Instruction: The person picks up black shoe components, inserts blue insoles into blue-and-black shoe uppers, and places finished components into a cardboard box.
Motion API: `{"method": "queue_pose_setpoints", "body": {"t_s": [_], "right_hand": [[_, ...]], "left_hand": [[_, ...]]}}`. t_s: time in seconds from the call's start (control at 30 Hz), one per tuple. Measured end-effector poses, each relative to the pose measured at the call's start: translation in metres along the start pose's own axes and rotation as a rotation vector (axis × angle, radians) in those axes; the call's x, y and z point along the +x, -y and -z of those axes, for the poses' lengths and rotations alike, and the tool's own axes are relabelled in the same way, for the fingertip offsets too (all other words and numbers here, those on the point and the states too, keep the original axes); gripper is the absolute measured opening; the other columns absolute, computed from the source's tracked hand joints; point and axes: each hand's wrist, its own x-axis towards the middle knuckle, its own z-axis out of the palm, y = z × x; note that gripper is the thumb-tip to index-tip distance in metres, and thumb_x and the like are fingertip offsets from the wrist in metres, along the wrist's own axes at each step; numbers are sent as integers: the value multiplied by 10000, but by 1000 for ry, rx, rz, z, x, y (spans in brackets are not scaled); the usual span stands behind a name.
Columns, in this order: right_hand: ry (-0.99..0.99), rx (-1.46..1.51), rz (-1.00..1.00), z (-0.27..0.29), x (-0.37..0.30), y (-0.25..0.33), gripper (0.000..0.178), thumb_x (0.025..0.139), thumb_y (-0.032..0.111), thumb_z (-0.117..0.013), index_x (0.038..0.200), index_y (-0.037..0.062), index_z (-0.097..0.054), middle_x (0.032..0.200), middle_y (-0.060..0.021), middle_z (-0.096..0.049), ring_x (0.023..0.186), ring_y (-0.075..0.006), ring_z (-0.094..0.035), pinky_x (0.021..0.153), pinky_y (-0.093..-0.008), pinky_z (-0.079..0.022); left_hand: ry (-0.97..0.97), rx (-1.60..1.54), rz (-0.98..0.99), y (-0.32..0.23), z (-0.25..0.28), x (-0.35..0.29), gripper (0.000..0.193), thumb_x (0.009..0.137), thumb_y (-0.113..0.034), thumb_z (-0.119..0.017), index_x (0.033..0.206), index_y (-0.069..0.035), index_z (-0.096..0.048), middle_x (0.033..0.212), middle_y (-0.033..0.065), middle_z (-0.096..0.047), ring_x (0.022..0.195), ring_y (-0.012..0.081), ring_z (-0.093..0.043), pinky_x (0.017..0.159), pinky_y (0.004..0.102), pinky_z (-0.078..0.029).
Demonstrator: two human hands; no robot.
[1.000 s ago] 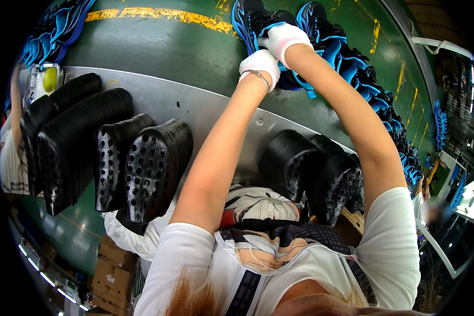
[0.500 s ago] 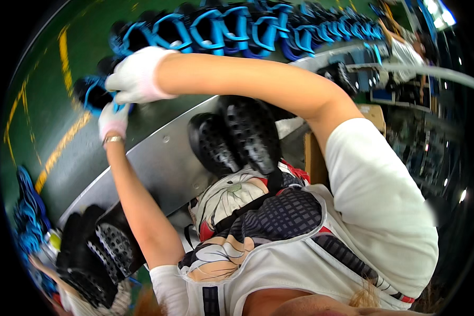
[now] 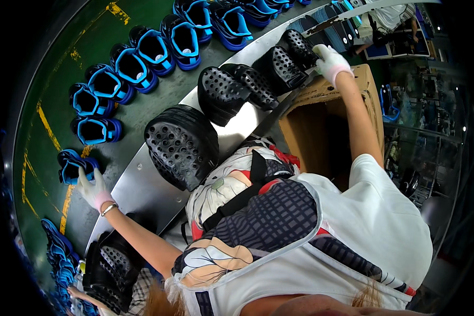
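My left hand (image 3: 93,190), in a white glove, reaches out to the left with fingers spread, its fingertips at a blue and black shoe (image 3: 72,165) on the green belt (image 3: 47,79). My right hand (image 3: 329,61), also gloved, stretches far right and curls over the edge of a black perforated sole (image 3: 299,46) above an open cardboard box (image 3: 321,121). More black soles (image 3: 183,145) stand on edge along the metal ledge (image 3: 137,184) between my two arms.
A row of blue shoes (image 3: 142,58) lines the belt, with yellow floor markings (image 3: 46,126) beside it. A stack of black soles (image 3: 110,266) and another person's hand (image 3: 75,292) sit at lower left. Another worker (image 3: 389,21) is at top right.
Both hands were together on a blue shoe on the belt. Now they are apart: the left stays by a blue shoe, the right has swung over to the black soles by the box.
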Motion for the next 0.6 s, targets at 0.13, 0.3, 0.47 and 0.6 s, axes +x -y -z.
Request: {"method": "queue_pose_setpoints", "body": {"t_s": [0.13,0.3,0.47,0.6], "right_hand": [[-16,40,-31,-16,-3,17,445,820,95,-562,1245,184,-463,1209,-156,-536,1092,-362,-550,933,-418,-454],[30,-13,-62,-13,9,17,482,800,100,-599,1247,208,-454,1219,-152,-527,1101,-348,-548,930,-415,-460],[105,-82,-3,-1,18,13,443,788,111,-611,1212,200,-518,1246,-124,-536,1139,-323,-542,933,-408,-460],[46,-48,18,20,8,8,457,746,134,-632,1188,131,-515,1222,-148,-523,1129,-333,-534,939,-404,-459]], "left_hand": [[99,-170,-1,-26,10,-13,462,840,-299,-659,1256,-113,-580,1231,163,-547,1071,285,-564,903,353,-457],[173,-196,9,-52,19,-24,419,860,-267,-643,1242,-101,-595,1170,144,-570,950,227,-597,836,336,-494],[203,-208,43,-64,32,-35,398,867,-272,-635,1222,-93,-609,1163,134,-578,920,219,-611,846,334,-486],[183,-239,45,-74,41,-32,392,874,-267,-625,1212,-69,-614,1146,128,-595,929,209,-617,857,328,-480]]}}
